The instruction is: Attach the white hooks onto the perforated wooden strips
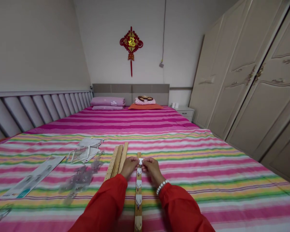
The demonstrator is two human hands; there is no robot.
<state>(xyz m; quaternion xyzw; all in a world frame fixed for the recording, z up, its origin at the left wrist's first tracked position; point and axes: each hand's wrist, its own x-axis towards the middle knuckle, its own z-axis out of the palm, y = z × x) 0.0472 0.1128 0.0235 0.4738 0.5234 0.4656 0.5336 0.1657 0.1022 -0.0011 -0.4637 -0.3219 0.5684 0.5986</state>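
A narrow wooden strip (137, 190) lies lengthwise before me on the striped bedsheet. Several white hooks with metal loops sit along it in a row, one of them a white hook (139, 184) near its middle. Close to the strip's far end, a small white hook (140, 161) is pinched between the fingertips of my left hand (130, 167) and my right hand (152, 169). Whether that hook is stuck to the wood is hard to see. White beads circle my right wrist. Three more wooden strips (116, 161) lie side by side left of my left hand.
Left on the sheet are clear plastic packaging (81, 180), white card packets (87, 151) and a long card with hooks (33, 178). A railing (43, 108) borders the bed's left side. Folded bedding (107, 101) rests by the headboard (149, 89); wardrobes (244, 83) stand right.
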